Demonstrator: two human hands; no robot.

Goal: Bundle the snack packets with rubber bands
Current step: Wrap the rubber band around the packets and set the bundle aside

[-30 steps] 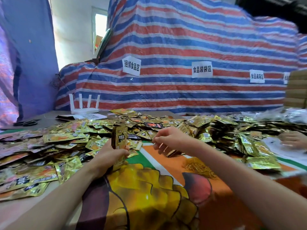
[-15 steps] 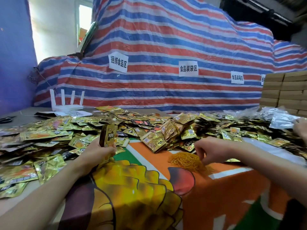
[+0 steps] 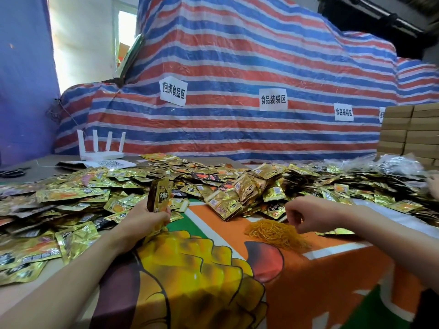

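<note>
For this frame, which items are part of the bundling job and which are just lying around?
In the job:
- stack of packets, gripped upright by the left hand
- right hand, fingers curled over the rubber band pile
- loose packets heaped on the table

Lying about:
- white router
- scissors
- printed sheet
- cardboard boxes
- clear bags

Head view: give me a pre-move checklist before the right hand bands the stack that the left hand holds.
1. Grip: the left hand holds the packet stack upright: ok.
2. Supply: the rubber band pile lies just below the right hand: ok.
3. Band pinched in the right hand: cannot tell, its curled fingers hide it.
4. Stack edges aligned: cannot tell, only the front packet shows.
5. Path: the tablecloth directly between the hands carries no loose packets: ok.
</note>
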